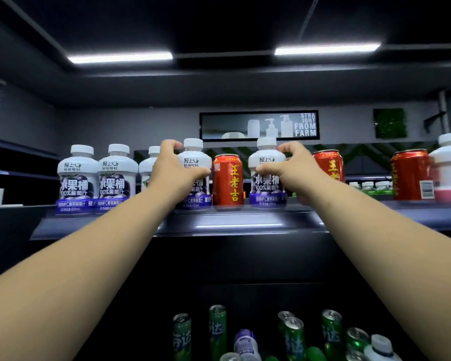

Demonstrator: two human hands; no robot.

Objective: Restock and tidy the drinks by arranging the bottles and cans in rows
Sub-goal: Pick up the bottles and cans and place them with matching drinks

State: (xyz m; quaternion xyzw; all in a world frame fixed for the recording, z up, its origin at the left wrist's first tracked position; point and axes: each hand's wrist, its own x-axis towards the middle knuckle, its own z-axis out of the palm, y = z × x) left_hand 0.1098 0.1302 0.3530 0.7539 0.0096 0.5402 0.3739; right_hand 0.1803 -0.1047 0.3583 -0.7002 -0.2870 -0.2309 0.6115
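Two grips at the shelf (232, 221) front | left hand (172, 166) curled round left bottle (196, 162) at its shoulder | right hand (293, 165) curled round right bottle (264, 178) | both bottles upright, red can (227, 179) between them | likely next: can out, bottles together.

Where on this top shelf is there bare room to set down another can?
One free patch: the shelf between the rear red can beside the right hand and the right-end red can. It is crowded from the left-end grape bottle to the left-held bottle in the left hand and the right-held bottle, with the middle red can tight between them.
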